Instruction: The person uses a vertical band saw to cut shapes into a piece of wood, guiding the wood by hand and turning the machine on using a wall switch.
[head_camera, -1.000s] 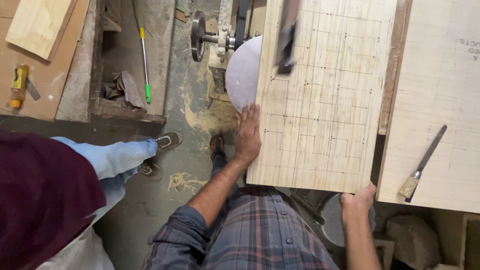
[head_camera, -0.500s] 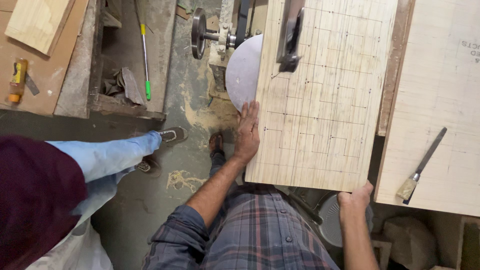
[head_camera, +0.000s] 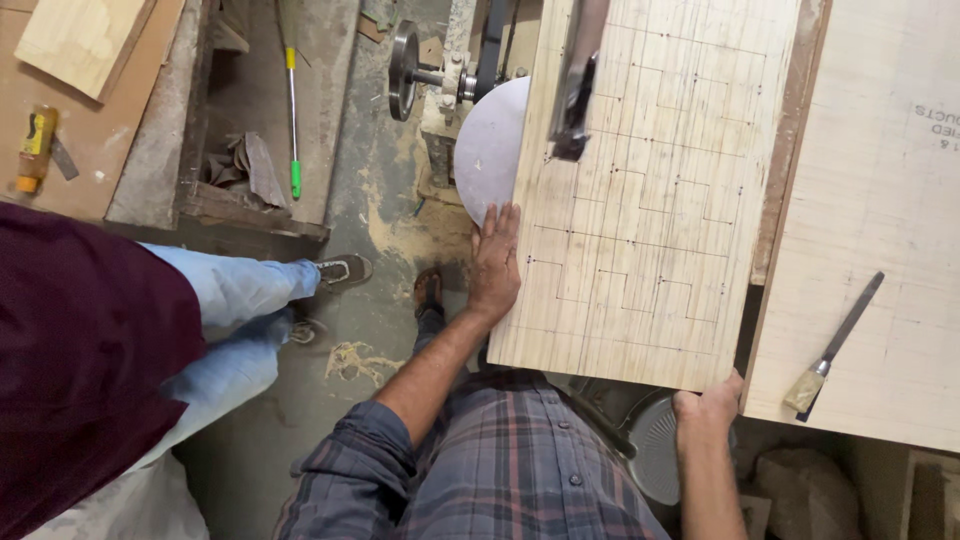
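A pale plywood board (head_camera: 650, 190) marked with a pencil grid and stepped outlines lies flat on a machine table. My left hand (head_camera: 495, 262) grips its left edge, fingers pointing away from me. My right hand (head_camera: 708, 408) clasps the board's near right corner from below. A dark metal blade guide (head_camera: 577, 85) stands over the board's far part, near its left side. A round grey metal disc (head_camera: 490, 150) sticks out from under the board's left edge, just beyond my left hand.
Another person in a maroon top and light jeans (head_camera: 215, 320) stands at my left. A second plywood sheet (head_camera: 880, 210) lies to the right with a wooden-handled chisel (head_camera: 830, 350) on it. A green-tipped stick (head_camera: 292, 110) rests in a trough. A yellow tool (head_camera: 35, 150) lies far left.
The board and both hands have stayed almost in place. The other person's leg has shifted slightly to the right.
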